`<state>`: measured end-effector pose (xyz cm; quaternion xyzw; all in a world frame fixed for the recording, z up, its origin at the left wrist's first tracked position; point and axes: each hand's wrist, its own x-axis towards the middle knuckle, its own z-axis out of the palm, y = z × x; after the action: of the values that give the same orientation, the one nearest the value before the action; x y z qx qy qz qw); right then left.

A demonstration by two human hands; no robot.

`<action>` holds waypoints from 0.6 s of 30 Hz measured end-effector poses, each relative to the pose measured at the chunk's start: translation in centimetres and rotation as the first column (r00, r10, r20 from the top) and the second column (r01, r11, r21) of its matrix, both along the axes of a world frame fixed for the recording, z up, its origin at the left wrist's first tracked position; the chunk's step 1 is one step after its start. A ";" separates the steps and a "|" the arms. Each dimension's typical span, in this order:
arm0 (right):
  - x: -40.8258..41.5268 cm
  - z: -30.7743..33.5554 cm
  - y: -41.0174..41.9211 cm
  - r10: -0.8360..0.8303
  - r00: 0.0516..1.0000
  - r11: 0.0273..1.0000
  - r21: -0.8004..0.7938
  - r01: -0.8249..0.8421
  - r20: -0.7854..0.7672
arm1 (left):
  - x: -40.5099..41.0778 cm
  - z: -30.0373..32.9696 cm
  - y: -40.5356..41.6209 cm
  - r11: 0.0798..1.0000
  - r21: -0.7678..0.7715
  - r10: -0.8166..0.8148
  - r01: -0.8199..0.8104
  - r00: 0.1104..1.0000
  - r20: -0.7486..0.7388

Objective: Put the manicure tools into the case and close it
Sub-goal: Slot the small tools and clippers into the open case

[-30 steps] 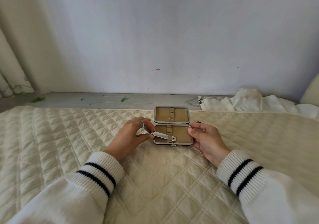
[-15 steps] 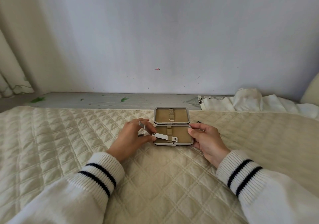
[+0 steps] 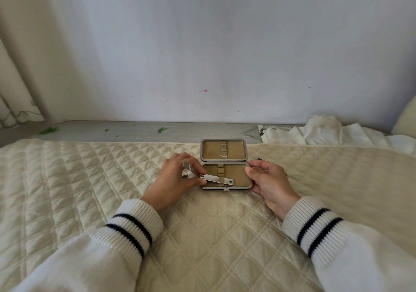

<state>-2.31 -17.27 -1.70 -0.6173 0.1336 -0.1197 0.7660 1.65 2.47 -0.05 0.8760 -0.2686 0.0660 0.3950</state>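
Left hand (image 3: pixel 174 176) pinches the nail clipper (image 3: pixel 216 179) by its head; over the last second it slid further under the near elastic loop (image 3: pixel 221 180), so seating is nearly done. Right hand (image 3: pixel 267 180) grips the case (image 3: pixel 225 164) at its 3 o'clock edge, fingers curled. Case lies open on the bed (image 3: pixel 202 235): metal rim, tan felt lining, ribbed loops, rounded rectangle. Clipper is flat polished steel. Quilt is cream, diamond-stitched. Other tools half hidden at 9 o'clock under the left hand.
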 end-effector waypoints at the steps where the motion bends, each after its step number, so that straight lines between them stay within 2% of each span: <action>1: 0.0 0.0 0.0 0.000 1.000 1.000 -0.001 0.000 0.003 | 0.0 0.0 0.0 1.000 -0.006 -0.001 0.001 1.000 0.000; 18: -0.1 0.2 0.3 -0.008 1.000 1.000 0.018 0.008 0.028 | -0.2 -0.3 -0.5 0.999 -0.032 -0.009 0.010 1.000 0.018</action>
<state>-2.44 -16.97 -1.53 -0.6081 0.1265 -0.1302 0.7729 1.47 1.93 -0.38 0.8678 -0.2753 0.0760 0.4068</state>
